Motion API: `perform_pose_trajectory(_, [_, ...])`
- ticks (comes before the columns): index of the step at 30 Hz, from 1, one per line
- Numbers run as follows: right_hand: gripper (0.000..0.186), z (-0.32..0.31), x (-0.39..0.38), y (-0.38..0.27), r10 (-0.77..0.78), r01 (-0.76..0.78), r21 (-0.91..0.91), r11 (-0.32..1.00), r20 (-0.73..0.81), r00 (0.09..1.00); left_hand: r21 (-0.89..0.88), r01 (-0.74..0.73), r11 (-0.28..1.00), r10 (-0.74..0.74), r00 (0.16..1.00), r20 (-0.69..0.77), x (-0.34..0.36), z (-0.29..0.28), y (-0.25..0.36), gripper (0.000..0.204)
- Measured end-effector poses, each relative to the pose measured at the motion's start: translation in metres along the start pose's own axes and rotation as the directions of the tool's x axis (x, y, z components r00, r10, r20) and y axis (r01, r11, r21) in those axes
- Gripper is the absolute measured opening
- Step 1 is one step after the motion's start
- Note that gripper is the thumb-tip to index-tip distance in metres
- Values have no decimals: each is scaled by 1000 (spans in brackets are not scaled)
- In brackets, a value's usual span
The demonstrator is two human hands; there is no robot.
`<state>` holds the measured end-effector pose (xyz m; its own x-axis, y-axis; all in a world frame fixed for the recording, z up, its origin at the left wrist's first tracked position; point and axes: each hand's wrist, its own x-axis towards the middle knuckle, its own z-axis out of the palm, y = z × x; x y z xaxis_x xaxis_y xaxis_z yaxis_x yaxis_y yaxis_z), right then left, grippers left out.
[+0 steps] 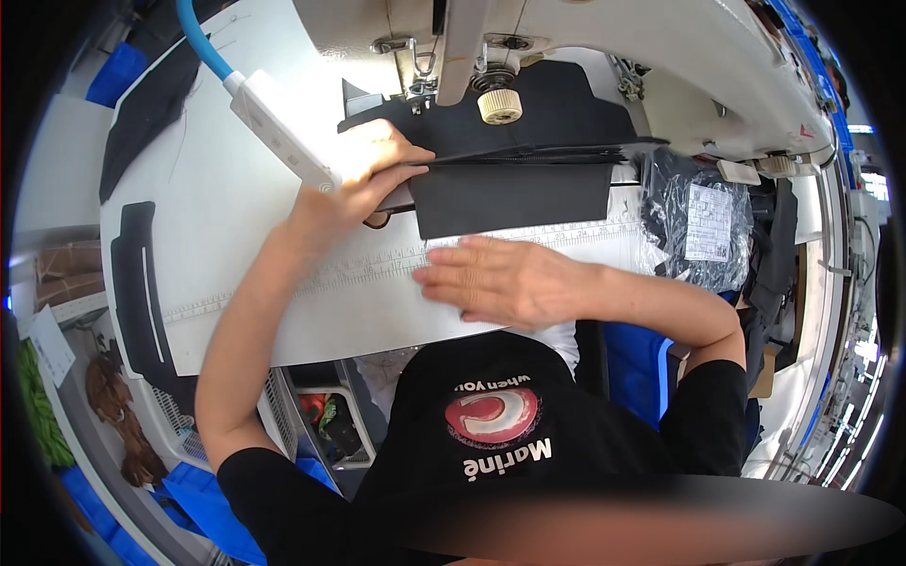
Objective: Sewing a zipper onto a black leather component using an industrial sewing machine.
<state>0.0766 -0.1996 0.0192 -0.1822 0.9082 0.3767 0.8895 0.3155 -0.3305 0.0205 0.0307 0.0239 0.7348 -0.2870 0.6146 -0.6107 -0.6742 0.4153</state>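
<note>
Under the head of a sewing machine [661, 57] lies a folded black fabric piece [557, 108]. A flat black panel [514, 200] extends from its near side over the white table. My left hand [373, 170] pinches the left end of the black piece between thumb and fingers, close to the presser area, which the machine head partly hides. My right hand [510, 281] lies flat on the table just below the panel, fingers stretched out and holding nothing. Its fingertips are near a printed ruler strip [330, 272] that crosses the table.
A blue cable with a white lamp bar [278, 127] hangs over the left forearm. Black cut pieces [137, 283] lie along the table's left edge. A clear plastic-wrapped package [703, 222] sits at the right. Blue bins [637, 368] stand below the table.
</note>
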Motion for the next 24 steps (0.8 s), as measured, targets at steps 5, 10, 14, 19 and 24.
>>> perform_pose_trajectory(5, [28,-43,-22,59,698,-699,-106,707,-56,714,223,-89,971,94,996,-10,-15,12,6,30])
perform_pose_trajectory(10, [29,-88,-67,113,945,-816,500,289,-10,328,344,-104,933,66,991,120,-23,17,11,31])
perform_pose_trajectory(14, [29,-103,-56,118,979,-666,745,37,106,173,386,-16,923,7,1000,25,-29,22,19,21])
perform_pose_trajectory(19, [43,-91,-37,132,883,-938,58,343,319,343,410,-64,910,49,998,47,-21,15,16,24])
perform_pose_trajectory(24, [36,-77,-30,173,842,-880,-1,476,-288,456,450,-119,885,92,992,82,0,5,-15,30])
